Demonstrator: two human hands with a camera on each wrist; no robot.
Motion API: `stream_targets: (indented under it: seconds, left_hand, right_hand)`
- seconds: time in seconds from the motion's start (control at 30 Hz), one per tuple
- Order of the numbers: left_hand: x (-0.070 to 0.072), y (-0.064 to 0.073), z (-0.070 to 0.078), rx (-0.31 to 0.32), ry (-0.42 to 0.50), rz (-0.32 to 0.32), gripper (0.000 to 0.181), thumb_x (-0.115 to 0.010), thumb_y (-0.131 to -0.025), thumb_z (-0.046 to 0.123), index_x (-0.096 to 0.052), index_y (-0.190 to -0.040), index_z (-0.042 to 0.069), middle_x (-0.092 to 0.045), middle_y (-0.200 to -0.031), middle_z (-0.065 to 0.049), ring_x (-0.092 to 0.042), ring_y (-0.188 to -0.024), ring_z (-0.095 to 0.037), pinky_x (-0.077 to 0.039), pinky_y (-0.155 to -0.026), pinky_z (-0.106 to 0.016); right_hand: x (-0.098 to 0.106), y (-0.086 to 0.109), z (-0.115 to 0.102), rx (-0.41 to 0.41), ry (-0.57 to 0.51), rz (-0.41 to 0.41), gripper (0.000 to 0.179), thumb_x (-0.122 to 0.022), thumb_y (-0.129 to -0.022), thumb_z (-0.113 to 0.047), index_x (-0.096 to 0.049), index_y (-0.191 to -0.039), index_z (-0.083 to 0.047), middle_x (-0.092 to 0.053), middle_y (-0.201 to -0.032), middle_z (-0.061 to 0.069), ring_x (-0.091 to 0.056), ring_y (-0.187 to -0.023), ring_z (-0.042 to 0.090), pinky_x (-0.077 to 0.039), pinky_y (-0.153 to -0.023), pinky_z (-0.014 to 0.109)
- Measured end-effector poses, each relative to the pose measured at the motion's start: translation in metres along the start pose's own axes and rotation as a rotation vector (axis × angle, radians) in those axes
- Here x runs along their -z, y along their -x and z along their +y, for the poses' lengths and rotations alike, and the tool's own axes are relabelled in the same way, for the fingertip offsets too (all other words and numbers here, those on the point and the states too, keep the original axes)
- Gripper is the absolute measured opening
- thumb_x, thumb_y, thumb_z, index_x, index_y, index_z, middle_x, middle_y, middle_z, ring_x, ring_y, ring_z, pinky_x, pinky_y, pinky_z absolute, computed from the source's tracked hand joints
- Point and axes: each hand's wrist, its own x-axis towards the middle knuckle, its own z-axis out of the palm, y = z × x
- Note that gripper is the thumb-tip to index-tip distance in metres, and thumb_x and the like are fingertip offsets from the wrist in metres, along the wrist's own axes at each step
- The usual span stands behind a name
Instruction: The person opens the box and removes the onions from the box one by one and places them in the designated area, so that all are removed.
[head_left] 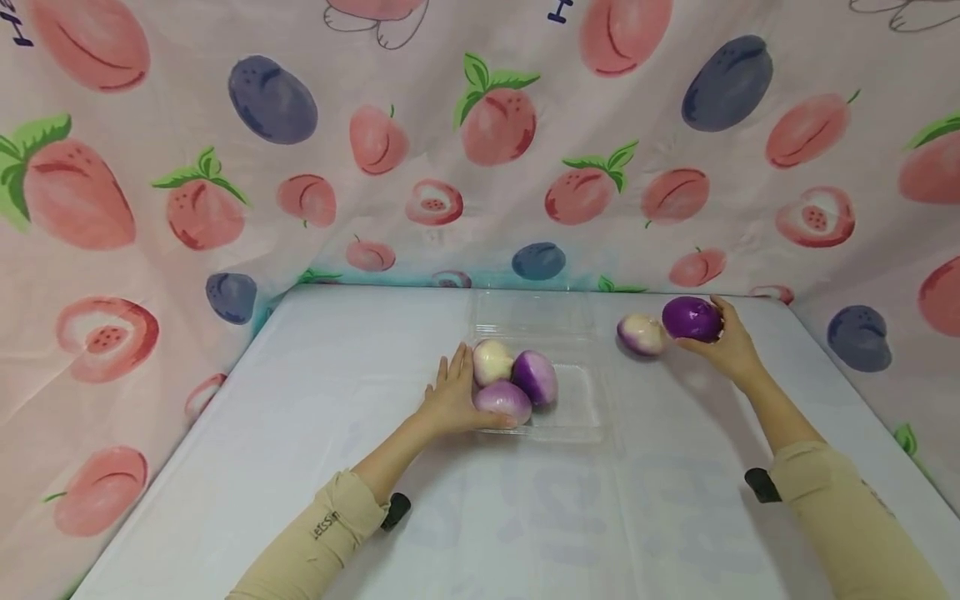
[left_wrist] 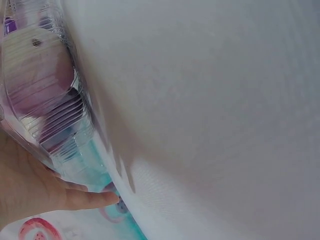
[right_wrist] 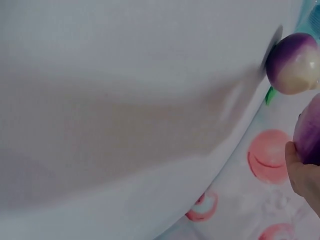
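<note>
A clear plastic container (head_left: 577,429) stands mid-table with its lid (head_left: 532,312) laid back. Three purple-and-white onions are inside: a pale one (head_left: 492,362), a half-purple one (head_left: 536,377) and a lilac one (head_left: 504,402). My left hand (head_left: 450,400) lies along the container's left side, fingers spread and fairly straight, thumb by the near edge. In the left wrist view, the fingers (left_wrist: 90,199) extend past the container's ribbed wall. At the right, my right hand (head_left: 726,343) grips a deep purple onion (head_left: 692,320). Close to it, a white-and-purple onion (head_left: 641,335) sits on the table.
A white cover lies over the table (head_left: 337,500). Behind and at both sides hangs a fruit-printed cloth (head_left: 450,100), meeting the table's far edge. Dark wrist devices (head_left: 762,485) show below both forearms.
</note>
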Motion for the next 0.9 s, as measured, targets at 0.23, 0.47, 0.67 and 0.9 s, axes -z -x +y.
stream_targets:
  seconds: [0.23, 0.47, 0.67, 0.9]
  left_hand:
    - [0.001, -0.001, 0.0, 0.002, -0.014, 0.006, 0.134, -0.077, -0.06, 0.064, 0.0, -0.152, 0.005, 0.006, -0.16, -0.009, 0.007, -0.145, -0.04, -0.012, -0.106, -0.071]
    - [0.001, 0.0, 0.001, -0.003, -0.001, 0.01, 0.133, -0.078, -0.06, 0.064, -0.001, -0.152, 0.004, 0.004, -0.16, -0.01, 0.005, -0.145, -0.041, -0.012, -0.105, -0.072]
    - [0.002, 0.001, 0.001, -0.002, 0.001, 0.009, 0.134, -0.077, -0.06, 0.064, 0.0, -0.152, 0.004, 0.004, -0.16, -0.01, 0.005, -0.145, -0.042, -0.013, -0.105, -0.072]
    - [0.001, 0.0, 0.002, -0.001, -0.011, 0.006, 0.133, -0.078, -0.061, 0.063, 0.001, -0.152, 0.005, 0.005, -0.16, -0.01, 0.005, -0.145, -0.041, -0.013, -0.105, -0.071]
  right_hand:
    - [0.0, -0.006, 0.007, -0.05, 0.055, -0.017, 0.091, -0.07, -0.082, -0.013, -0.008, -0.145, 0.013, -0.019, -0.143, 0.043, -0.021, -0.132, 0.058, -0.018, -0.108, 0.064]
    - [-0.002, -0.009, 0.017, -0.052, 0.113, -0.035, 0.091, -0.07, -0.081, -0.013, -0.01, -0.14, 0.021, -0.023, -0.136, 0.048, -0.026, -0.127, 0.06, -0.022, -0.106, 0.065]
    - [-0.001, -0.012, 0.022, -0.082, 0.139, -0.069, 0.091, -0.068, -0.083, -0.017, -0.007, -0.139, 0.022, -0.02, -0.135, 0.05, -0.024, -0.125, 0.062, -0.022, -0.105, 0.066]
    - [-0.006, -0.02, 0.037, -0.166, 0.151, -0.09, 0.095, -0.069, -0.083, -0.02, -0.005, -0.14, 0.021, -0.02, -0.135, 0.05, -0.023, -0.126, 0.062, -0.023, -0.105, 0.066]
